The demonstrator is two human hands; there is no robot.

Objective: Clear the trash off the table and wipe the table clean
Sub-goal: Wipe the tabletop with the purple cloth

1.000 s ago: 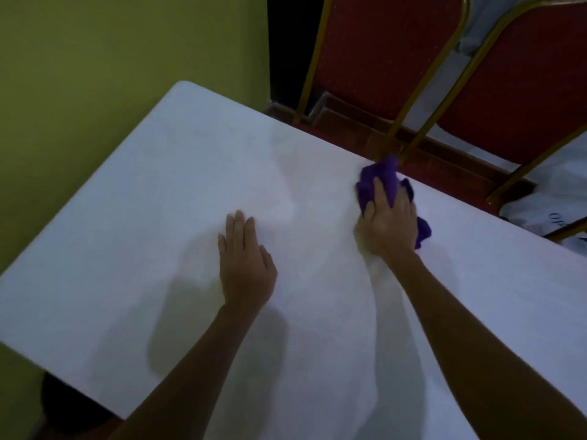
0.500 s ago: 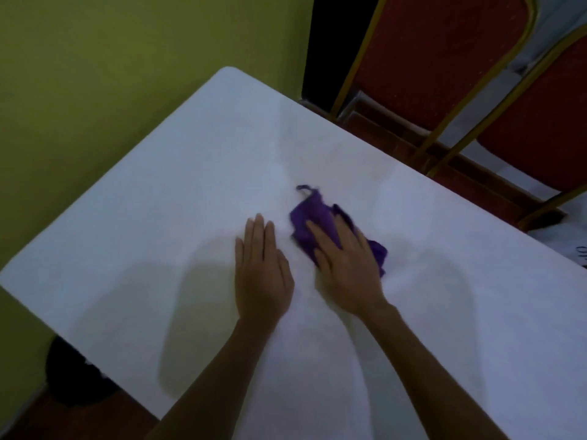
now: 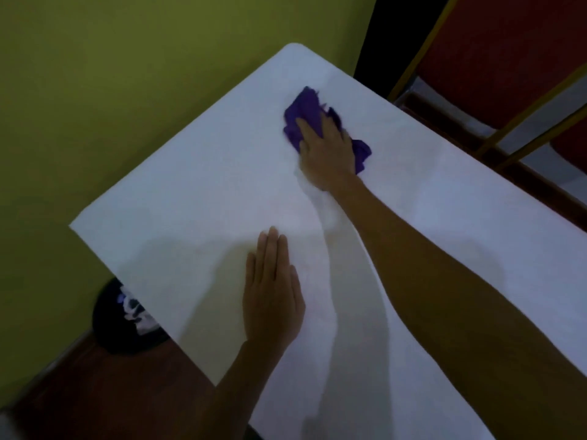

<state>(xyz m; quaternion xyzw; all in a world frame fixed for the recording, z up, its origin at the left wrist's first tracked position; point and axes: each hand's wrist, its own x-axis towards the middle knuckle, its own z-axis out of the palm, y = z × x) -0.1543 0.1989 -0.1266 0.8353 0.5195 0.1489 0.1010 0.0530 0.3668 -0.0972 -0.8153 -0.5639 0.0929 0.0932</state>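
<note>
A white table [image 3: 190, 192] fills most of the view. A crumpled purple cloth [image 3: 305, 111] lies on it near the far corner. My right hand [image 3: 327, 150] presses down on the cloth, fingers spread over it, with cloth showing in front of and to the right of the hand. My left hand [image 3: 271, 296] lies flat on the table surface near its left edge, fingers together and holding nothing. No trash shows on the tabletop.
A dark trash bin [image 3: 127, 319] holding crumpled white and dark pieces stands on the floor under the table's left edge. A yellow-green wall [image 3: 127, 74] runs along the left. Red chairs with gold frames [image 3: 495, 58] stand beyond the far edge.
My right hand has slid the purple cloth away from my left hand toward the table's far corner. The left hand stays flat on the table. The view has shifted left, showing the bin.
</note>
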